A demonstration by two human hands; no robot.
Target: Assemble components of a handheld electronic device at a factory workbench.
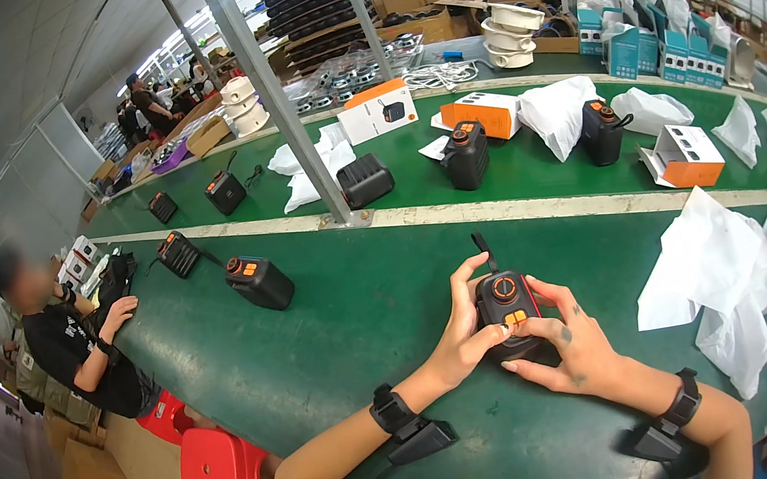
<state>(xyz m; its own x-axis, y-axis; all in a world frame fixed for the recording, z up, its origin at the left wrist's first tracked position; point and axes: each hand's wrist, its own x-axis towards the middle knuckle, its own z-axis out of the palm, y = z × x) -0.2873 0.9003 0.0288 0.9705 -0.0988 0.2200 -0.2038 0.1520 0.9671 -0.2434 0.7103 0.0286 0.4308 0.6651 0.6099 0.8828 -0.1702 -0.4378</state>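
A small black device (506, 305) with an orange dial, orange buttons and a black wrist strap stands on the green table (357, 325) in front of me. My left hand (459, 328) grips its left side, thumb and fingers wrapped around the edge. My right hand (569, 345) holds its right side, fingers on the front near the orange buttons. Both wrists wear black bands.
Several more black devices (259, 283) lie along the green table, with white bags (736, 282), orange-and-white boxes (684, 157) and a metal post (278, 95). A person in black (78, 352) sits at the left end beside red stools (224, 469).
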